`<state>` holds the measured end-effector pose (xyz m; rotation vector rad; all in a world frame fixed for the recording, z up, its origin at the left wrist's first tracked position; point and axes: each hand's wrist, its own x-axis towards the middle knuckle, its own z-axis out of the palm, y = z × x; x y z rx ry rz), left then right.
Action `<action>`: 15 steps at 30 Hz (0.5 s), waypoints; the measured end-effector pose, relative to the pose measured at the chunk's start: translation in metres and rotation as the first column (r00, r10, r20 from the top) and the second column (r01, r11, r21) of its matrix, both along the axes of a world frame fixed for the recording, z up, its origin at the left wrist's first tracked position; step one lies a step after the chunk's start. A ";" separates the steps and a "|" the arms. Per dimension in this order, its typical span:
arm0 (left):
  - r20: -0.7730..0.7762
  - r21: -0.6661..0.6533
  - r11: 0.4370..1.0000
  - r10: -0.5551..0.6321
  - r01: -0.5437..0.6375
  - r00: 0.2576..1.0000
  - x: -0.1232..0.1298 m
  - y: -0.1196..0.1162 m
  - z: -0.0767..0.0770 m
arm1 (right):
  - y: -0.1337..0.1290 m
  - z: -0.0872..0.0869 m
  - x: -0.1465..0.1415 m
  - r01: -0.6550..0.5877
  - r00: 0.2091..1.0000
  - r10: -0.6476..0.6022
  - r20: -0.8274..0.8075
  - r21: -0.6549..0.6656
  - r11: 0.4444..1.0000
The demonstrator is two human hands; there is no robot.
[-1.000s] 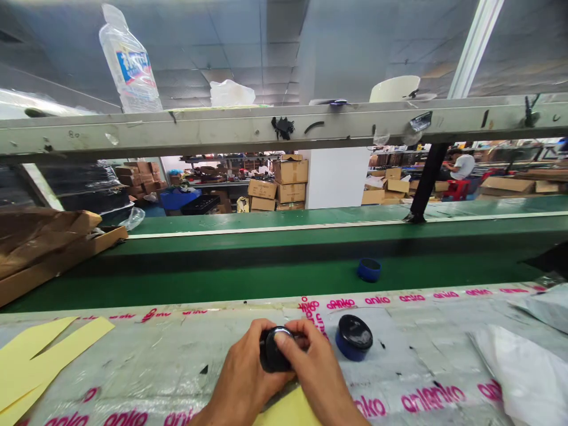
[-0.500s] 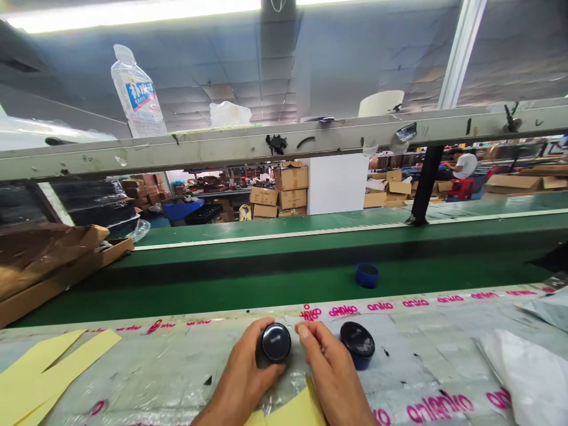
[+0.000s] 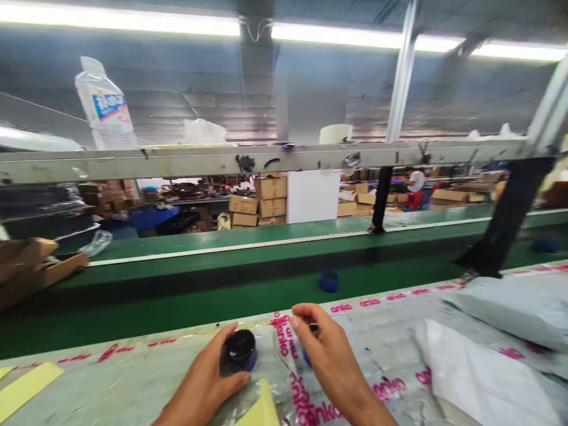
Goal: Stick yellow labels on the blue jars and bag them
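My left hand (image 3: 208, 370) curves around the left side of a short, round blue container with a glossy black top (image 3: 242, 346). Its fingers are behind the container and the thumb in front; the base appears at or near the table. To the right, my right hand (image 3: 326, 349) is raised, its thumb and index finger curved with a gap between them. Through that gap and below the thumb, parts of a second blue container with a dark top (image 3: 307, 357) show; most of it is hidden. Whether this hand touches it, I cannot tell. A yellow sheet (image 3: 261, 408) lies between my wrists.
Beyond the film-covered table (image 3: 373, 331) runs a green conveyor belt (image 3: 266, 290), bearing another blue round piece (image 3: 329, 281). White plastic bags (image 3: 479, 367) lie at right, yellow paper (image 3: 31, 390) at left. A shelf rail (image 3: 199, 163) crosses above, and a dark post (image 3: 506, 219) stands at right.
The camera view has turned right and tilted up. My right thumb and index finger have parted and my right hand now covers much of the second container. The left-hand container looks more upright.
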<state>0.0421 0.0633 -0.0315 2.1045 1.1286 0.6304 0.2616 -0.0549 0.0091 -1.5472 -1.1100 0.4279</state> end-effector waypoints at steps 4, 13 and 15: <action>-0.040 -0.018 0.999 -0.050 0.049 0.998 0.000 0.017 0.001 | -0.009 -0.009 0.021 0.029 0.889 0.045 0.457 -0.154 0.988; -0.235 0.090 0.995 -0.012 0.034 0.972 0.020 0.006 0.022 | -0.013 -0.026 0.033 0.069 0.880 0.103 0.463 -0.340 0.938; -0.231 0.094 0.995 -0.008 0.030 0.973 0.027 0.004 0.028 | -0.015 -0.025 0.041 0.059 0.881 0.106 0.460 -0.330 0.942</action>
